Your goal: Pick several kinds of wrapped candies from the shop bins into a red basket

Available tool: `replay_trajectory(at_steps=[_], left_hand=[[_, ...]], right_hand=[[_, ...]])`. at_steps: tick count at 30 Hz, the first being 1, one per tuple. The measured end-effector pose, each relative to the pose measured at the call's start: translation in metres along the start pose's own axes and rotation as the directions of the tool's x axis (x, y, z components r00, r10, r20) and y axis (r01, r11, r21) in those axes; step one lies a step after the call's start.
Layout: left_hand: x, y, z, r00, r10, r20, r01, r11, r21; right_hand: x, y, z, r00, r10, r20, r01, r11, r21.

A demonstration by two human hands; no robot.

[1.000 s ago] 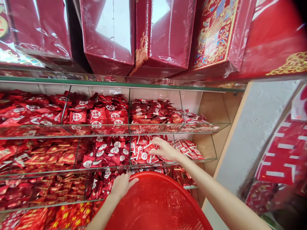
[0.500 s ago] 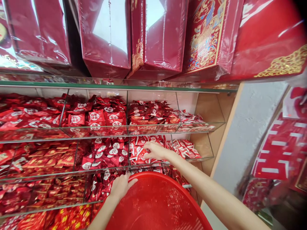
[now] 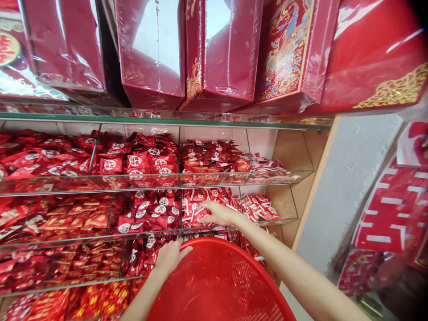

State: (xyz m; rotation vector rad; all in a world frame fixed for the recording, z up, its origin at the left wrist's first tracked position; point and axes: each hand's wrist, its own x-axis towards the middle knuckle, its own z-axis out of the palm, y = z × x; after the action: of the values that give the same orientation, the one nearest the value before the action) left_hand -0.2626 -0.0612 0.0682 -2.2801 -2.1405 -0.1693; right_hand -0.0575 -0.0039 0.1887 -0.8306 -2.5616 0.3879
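A large red plastic basket (image 3: 217, 285) with perforated sides is at the bottom centre, nothing visible inside it. My left hand (image 3: 170, 257) grips its upper left rim, thumb over the inside, the other fingers hidden beyond the edge. My right hand (image 3: 217, 213) reaches over the basket into a shelf compartment of red-and-white candy packets (image 3: 194, 207). Its fingers are bent down at the packets; whether they pinch one is too small to tell. Left of that compartment lie dark red packets with white round labels (image 3: 162, 209).
Glass shelves (image 3: 207, 180) with thin dividers hold red packets in rows. Big wrapped maroon boxes (image 3: 154, 53) stand on the top shelf above. A wooden side panel (image 3: 309, 178) ends the shelving, and red-and-white packaged goods (image 3: 384, 209) hang at the right.
The view has shifted slightly, so the shelves' left side sits a little further right. My right hand stays at the same compartment, and my left hand still holds the rim.
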Motion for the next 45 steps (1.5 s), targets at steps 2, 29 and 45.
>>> replay_trajectory(at_steps=[2, 29, 45], left_hand=[[0.000, 0.000, 0.000, 1.000, 0.001, -0.003, -0.001, 1.000, 0.002], [0.003, -0.002, 0.003, 0.999, 0.044, -0.024, -0.044, 0.999, 0.006], [-0.003, 0.001, -0.006, 0.998, 0.057, -0.029, -0.058, 0.998, -0.024]], right_hand=[[-0.001, 0.002, 0.002, 1.000, 0.011, -0.014, -0.010, 0.999, 0.039], [-0.089, -0.033, -0.009, 0.948, 0.272, -0.163, -0.058, 0.654, 0.754], [-0.135, -0.022, 0.153, 0.872, 0.334, 0.358, -0.432, 0.179, 0.884]])
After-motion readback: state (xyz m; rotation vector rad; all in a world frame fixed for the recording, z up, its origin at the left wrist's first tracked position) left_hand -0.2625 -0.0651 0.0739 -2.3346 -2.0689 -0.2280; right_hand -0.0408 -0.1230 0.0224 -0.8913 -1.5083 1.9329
